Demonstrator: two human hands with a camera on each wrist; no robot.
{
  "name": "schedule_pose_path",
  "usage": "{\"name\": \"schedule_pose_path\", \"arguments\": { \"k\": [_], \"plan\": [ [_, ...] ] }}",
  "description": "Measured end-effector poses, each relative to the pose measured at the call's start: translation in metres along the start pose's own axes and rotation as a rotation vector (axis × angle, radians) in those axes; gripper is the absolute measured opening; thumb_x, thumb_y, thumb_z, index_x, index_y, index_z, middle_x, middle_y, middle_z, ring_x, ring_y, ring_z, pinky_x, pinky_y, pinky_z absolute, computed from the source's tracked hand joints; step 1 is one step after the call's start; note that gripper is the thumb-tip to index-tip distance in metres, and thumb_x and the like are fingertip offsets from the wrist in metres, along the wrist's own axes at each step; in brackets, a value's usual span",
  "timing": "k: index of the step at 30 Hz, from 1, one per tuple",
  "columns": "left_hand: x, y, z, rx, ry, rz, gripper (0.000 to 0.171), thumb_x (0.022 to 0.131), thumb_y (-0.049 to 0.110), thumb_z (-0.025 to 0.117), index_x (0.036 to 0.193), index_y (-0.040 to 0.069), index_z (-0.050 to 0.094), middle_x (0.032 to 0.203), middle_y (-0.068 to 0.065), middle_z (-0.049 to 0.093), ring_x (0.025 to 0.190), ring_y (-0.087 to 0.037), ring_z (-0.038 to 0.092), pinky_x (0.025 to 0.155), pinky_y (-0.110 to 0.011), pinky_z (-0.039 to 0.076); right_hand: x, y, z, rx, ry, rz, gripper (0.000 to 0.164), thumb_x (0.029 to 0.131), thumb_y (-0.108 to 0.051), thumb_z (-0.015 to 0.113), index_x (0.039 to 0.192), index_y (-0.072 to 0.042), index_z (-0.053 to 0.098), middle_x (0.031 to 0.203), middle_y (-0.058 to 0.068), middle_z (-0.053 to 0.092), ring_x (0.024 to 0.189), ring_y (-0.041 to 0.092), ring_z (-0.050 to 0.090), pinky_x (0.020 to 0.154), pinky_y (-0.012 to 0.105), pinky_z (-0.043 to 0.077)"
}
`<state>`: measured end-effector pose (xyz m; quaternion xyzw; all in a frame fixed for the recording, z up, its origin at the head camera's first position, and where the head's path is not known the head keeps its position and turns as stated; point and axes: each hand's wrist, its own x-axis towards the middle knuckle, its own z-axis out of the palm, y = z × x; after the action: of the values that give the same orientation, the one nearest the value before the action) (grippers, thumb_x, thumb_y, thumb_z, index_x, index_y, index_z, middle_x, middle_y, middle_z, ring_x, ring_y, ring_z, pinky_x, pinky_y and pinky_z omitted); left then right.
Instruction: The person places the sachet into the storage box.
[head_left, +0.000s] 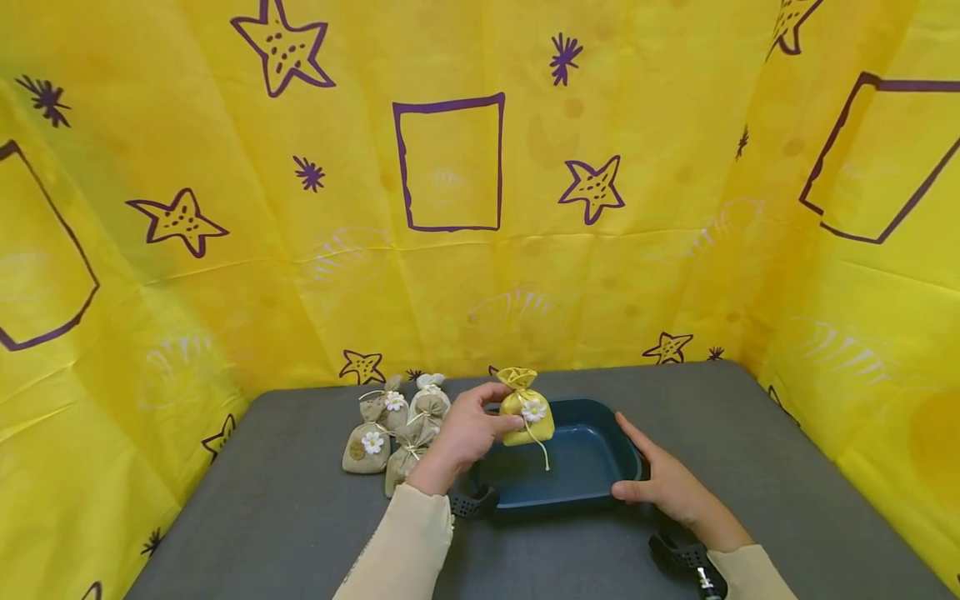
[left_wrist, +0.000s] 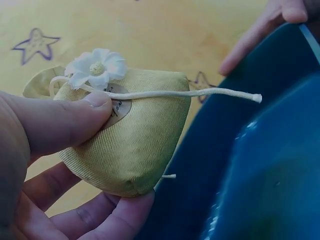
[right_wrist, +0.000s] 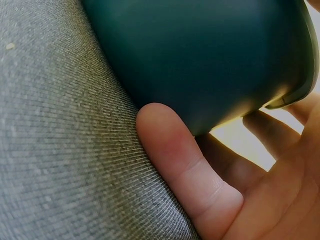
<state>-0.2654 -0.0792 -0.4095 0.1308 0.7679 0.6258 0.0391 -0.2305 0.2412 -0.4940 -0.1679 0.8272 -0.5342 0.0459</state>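
Observation:
My left hand (head_left: 474, 427) holds a small yellow drawstring sachet (head_left: 517, 406) over the left part of a dark blue rectangular baking dish (head_left: 577, 467). In the left wrist view, the thumb presses the front of the sachet (left_wrist: 145, 125) beside a white flower, a round label and a pale cord; the other fingers are behind and under it. My right hand (head_left: 663, 479) grips the right end of the dish. In the right wrist view, the thumb lies along the outer wall of the dish (right_wrist: 200, 55), close to the cloth, with fingers round the far side.
Left of the dish, several beige sachets (head_left: 366, 446) with white flowers sit in a cluster on the grey cloth-covered table (head_left: 300, 517). A yellow curtain (head_left: 450, 292) with star and fish drawings rises behind the table and along both sides.

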Motion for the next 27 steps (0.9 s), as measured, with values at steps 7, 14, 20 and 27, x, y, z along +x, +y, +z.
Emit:
{"name": "schedule_pose_path", "arguments": {
  "k": [7,14,20,27],
  "plan": [
    [0.017,-0.008,0.032,0.061,-0.009,-0.004,0.036,0.079,0.001,0.082,0.113,0.007,0.072,0.102,-0.002,0.068,0.09,-0.022,0.06,0.068,-0.032,0.054,-0.001,-0.001,0.0,0.003,-0.003,0.01,0.105,0.079,-0.023,0.084,0.161,-0.015,0.018,0.16,0.024,0.019,0.125,0.037,0.041,0.096,0.039,0.042],
    [0.025,-0.015,0.058,0.099,-0.046,-0.079,0.036,0.078,0.004,0.084,0.112,0.008,0.073,0.099,0.002,0.067,0.085,-0.016,0.059,0.07,-0.03,0.054,0.001,-0.002,-0.001,0.055,-0.015,0.041,0.104,0.081,-0.021,0.083,0.161,-0.019,0.016,0.16,0.022,0.019,0.122,0.035,0.045,0.09,0.025,0.043],
    [0.029,-0.017,0.075,0.135,-0.062,-0.133,0.038,0.076,0.004,0.085,0.112,0.01,0.074,0.099,0.004,0.067,0.085,-0.016,0.058,0.071,-0.03,0.053,0.001,-0.002,-0.002,0.032,-0.008,0.038,0.103,0.081,-0.019,0.082,0.161,-0.019,0.018,0.158,0.022,0.024,0.124,0.035,0.041,0.095,0.025,0.037],
    [0.036,-0.018,0.086,0.119,-0.062,-0.189,0.04,0.076,0.001,0.084,0.113,0.011,0.074,0.1,0.002,0.065,0.086,-0.018,0.059,0.074,-0.033,0.054,0.002,-0.003,0.0,0.032,-0.014,0.053,0.103,0.081,-0.023,0.082,0.161,-0.018,0.017,0.159,0.022,0.022,0.13,0.037,0.036,0.105,0.054,0.028]
  ]
}}
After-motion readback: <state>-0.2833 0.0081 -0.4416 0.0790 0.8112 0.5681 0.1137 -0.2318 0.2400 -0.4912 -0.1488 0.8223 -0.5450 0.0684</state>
